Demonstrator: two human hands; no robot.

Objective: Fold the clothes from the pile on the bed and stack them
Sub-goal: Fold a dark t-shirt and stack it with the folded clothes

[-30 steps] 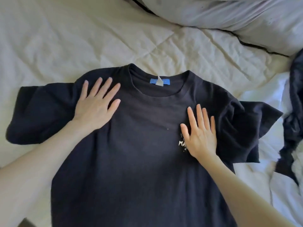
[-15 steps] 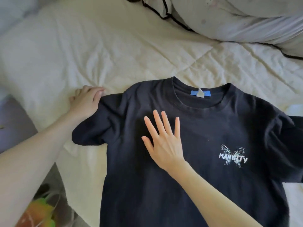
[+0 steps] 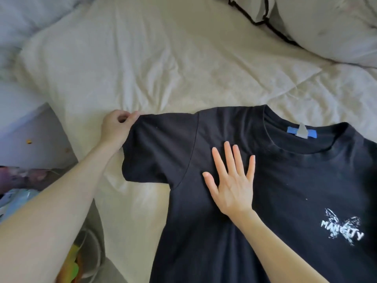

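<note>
- The black T-shirt (image 3: pixel 255 201) lies face up on the cream bedspread (image 3: pixel 163 58), chest print toward the right, hem running off the bottom edge of the view, collar pointing away from the person.
- Nearest, the right hand (image 3: pixel 232 180) lies flat on the chest, just left of the collar's centre line, fingers straight and spread, holding nothing. It serves as the anchor and the fold line; I judge it should keep its weight down so the body does not slide when the sleeve comes over.
- Farther out to the left, the left hand (image 3: pixel 117 127) pinches the upper corner of the sleeve (image 3: pixel 159 148) between thumb and curled fingers, with the sleeve drawn out taut and nearly flat.
- The step in hand looks like the first side fold. To do it well, carry the sleeve across in a low arc toward the collar, letting the crease form along the outer edge of the flat hand, parallel to the side seam.
- Beyond the collar, the blue neck label (image 3: pixel 302 133) gives a handy centre mark.
- Farthest back, a pillow (image 3: pixel 326 27) sits well apart from the fold.
</note>
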